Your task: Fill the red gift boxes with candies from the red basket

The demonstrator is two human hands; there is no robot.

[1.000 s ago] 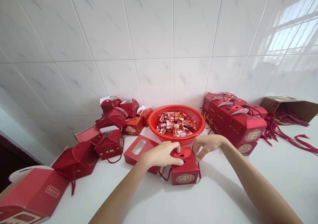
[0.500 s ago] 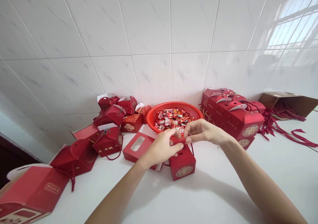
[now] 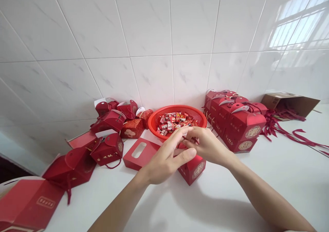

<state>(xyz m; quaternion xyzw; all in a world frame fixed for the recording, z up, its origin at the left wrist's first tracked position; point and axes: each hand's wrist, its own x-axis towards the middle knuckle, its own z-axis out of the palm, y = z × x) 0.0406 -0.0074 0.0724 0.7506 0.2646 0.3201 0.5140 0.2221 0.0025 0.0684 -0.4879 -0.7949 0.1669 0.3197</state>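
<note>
A small red box (image 3: 191, 170) with a round gold emblem stands on the white table, turned at an angle. Above its top is my left hand (image 3: 171, 154), thumb and fingers stretched apart around the upper part of the box. My right hand (image 3: 205, 144) has its fingers curled round a dark red cord (image 3: 191, 139) at the top of the box, close to my left fingertips. Both hands hide most of the box's top. Just behind them a red plastic basket (image 3: 203, 117) holds many wrapped candies (image 3: 171, 122).
A flat red box with a cut-out window (image 3: 135, 158) lies left of my hands. Several red gift boxes (image 3: 106, 149) spread along the left. Stacked red boxes (image 3: 241, 129) stand at right, beside loose ribbons (image 3: 290, 132) and an open cardboard box (image 3: 305, 105).
The small box has turned, its emblem side now facing more to the right. My left hand has opened and shifted over the box; my right hand has moved in and curled round the cord.
</note>
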